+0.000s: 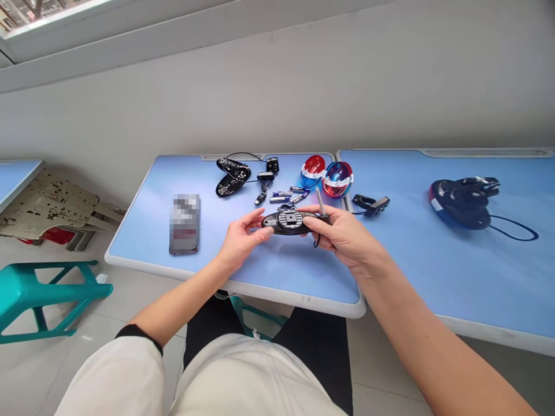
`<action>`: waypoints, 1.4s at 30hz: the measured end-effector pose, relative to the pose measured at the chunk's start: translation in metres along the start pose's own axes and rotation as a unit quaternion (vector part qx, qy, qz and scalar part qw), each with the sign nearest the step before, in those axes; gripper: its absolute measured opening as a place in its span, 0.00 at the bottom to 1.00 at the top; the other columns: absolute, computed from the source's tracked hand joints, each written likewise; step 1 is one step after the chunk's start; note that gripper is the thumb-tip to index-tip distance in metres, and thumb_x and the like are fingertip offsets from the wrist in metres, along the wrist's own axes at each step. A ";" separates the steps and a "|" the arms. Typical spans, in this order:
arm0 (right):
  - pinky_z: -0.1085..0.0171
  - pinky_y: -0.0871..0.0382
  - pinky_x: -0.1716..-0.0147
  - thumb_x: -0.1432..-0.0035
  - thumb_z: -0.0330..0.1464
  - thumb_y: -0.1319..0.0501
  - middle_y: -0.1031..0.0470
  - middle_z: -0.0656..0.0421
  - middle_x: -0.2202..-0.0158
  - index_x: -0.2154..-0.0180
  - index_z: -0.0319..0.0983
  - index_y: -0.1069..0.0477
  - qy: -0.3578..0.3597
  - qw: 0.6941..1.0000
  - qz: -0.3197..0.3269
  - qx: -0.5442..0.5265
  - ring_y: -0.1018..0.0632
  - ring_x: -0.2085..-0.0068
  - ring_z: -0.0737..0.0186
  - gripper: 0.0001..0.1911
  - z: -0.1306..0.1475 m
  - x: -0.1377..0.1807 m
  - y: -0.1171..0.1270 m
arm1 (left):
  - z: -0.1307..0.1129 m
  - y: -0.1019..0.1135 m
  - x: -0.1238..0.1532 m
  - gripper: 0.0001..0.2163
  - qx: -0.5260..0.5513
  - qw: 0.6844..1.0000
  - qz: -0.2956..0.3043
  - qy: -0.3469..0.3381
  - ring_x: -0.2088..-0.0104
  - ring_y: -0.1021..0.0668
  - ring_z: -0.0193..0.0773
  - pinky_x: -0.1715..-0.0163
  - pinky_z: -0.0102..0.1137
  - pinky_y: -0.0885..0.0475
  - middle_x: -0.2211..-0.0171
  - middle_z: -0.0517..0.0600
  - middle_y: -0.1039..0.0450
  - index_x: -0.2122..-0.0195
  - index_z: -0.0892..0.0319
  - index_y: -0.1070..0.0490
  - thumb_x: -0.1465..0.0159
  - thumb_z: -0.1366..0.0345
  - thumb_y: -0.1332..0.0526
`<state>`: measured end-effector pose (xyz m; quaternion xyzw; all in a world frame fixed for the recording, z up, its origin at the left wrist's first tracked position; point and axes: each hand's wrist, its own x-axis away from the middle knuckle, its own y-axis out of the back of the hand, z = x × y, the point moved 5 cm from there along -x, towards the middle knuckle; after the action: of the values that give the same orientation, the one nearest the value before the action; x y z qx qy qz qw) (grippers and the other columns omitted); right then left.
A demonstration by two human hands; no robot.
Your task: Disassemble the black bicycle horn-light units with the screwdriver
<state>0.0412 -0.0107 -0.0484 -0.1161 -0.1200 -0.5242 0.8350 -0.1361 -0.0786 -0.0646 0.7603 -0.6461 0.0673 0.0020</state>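
Note:
A black oval housing (290, 221) with a round slotted grey part in its middle is held level above the front of the blue table. My left hand (244, 238) pinches its left end between thumb and fingers. My right hand (340, 234) grips the right end, thumb on the top face. A screwdriver (319, 201) is also in my right hand, its metal shaft pointing up and its handle mostly hidden. A black loop hangs below those fingers. Just behind the housing lie several blue-and-silver batteries (281, 197).
Two red-and-blue glossy shells (338, 179) and a black circuit-board assembly (233, 176) with wired clamps (272, 165) lie behind. Right are a black strap mount (372, 205) and a dark cabled device (462, 202). Left are a blurred flat dark object (184, 224) and a green stool (34, 289).

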 end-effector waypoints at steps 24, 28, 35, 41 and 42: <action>0.69 0.52 0.86 0.66 0.41 0.27 0.38 0.65 0.86 0.57 0.37 0.27 -0.052 0.996 -0.070 0.029 0.41 0.83 0.71 0.31 -0.009 0.000 0.003 | 0.010 -0.002 -0.001 0.10 0.211 0.937 -0.042 0.275 0.84 0.33 0.24 0.84 0.24 0.42 0.84 0.49 0.31 0.80 0.68 0.31 0.45 0.72 0.33; 0.70 0.51 0.86 0.65 0.41 0.28 0.38 0.65 0.85 0.56 0.37 0.27 -0.052 0.996 -0.069 0.036 0.40 0.83 0.71 0.31 -0.012 -0.003 0.001 | 0.010 0.001 -0.002 0.10 0.220 0.935 -0.056 0.273 0.85 0.34 0.24 0.84 0.24 0.43 0.85 0.47 0.33 0.80 0.68 0.32 0.43 0.74 0.35; 0.72 0.51 0.87 0.66 0.42 0.28 0.39 0.67 0.86 0.56 0.37 0.27 -0.043 0.997 -0.059 0.026 0.41 0.85 0.73 0.32 -0.015 -0.008 0.000 | 0.011 -0.001 -0.003 0.07 0.258 0.925 -0.043 0.275 0.83 0.34 0.24 0.83 0.24 0.42 0.82 0.47 0.33 0.77 0.68 0.31 0.44 0.74 0.34; 0.71 0.52 0.87 0.66 0.43 0.28 0.38 0.67 0.85 0.56 0.37 0.27 -0.036 0.998 -0.051 0.015 0.42 0.85 0.74 0.33 -0.013 -0.007 0.003 | 0.008 -0.003 -0.003 0.06 0.244 0.928 -0.045 0.279 0.82 0.33 0.25 0.82 0.24 0.41 0.81 0.49 0.32 0.76 0.70 0.29 0.43 0.77 0.37; 0.71 0.52 0.87 0.66 0.43 0.28 0.38 0.66 0.84 0.56 0.37 0.28 -0.035 0.998 -0.050 0.015 0.42 0.85 0.74 0.33 -0.013 -0.007 0.004 | 0.007 -0.004 -0.003 0.05 0.252 0.926 -0.044 0.279 0.82 0.34 0.24 0.82 0.24 0.41 0.81 0.48 0.32 0.76 0.70 0.29 0.44 0.77 0.36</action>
<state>0.0424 -0.0073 -0.0634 -0.1153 -0.1625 -0.5588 0.8050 -0.1316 -0.0754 -0.0717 0.7137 -0.5472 0.4372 -0.0070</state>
